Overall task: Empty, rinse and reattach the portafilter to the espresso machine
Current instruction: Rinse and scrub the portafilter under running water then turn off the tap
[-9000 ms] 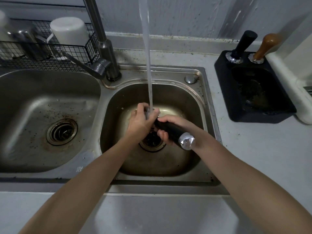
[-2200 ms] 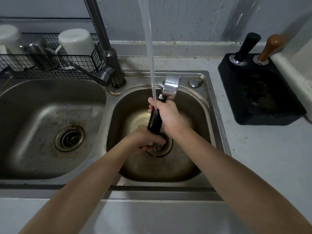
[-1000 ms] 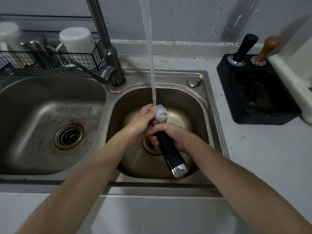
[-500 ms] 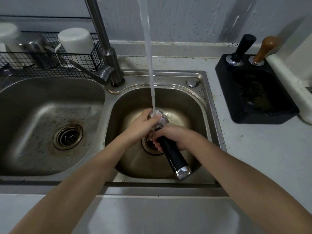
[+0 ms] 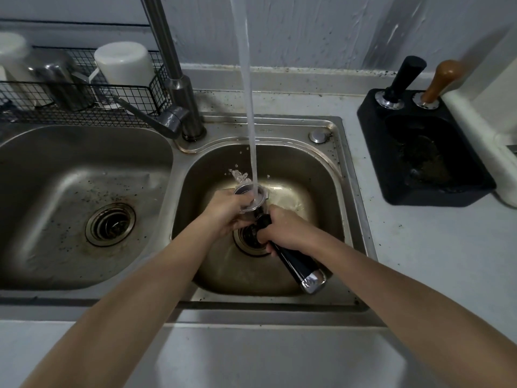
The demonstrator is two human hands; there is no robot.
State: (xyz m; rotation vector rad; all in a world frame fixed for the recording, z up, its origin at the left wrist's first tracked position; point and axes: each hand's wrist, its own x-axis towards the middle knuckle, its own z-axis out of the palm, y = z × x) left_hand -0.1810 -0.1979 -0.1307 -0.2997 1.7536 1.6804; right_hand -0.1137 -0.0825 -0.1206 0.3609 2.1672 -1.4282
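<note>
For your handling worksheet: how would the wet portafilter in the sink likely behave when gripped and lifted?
The portafilter is probably slippery: water is running over its basket, and the right hand grips the glossy black handle. It looks rigid, metal-headed, so likely front-heavy; the left hand steadies that end.

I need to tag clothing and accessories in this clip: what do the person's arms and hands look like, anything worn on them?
Both forearms are bare as far as the frame shows, with no sleeves in view. The left hand and right hand wear no gloves. No watch, bracelet or ring is visible, though the fingers are partly hidden.
</note>
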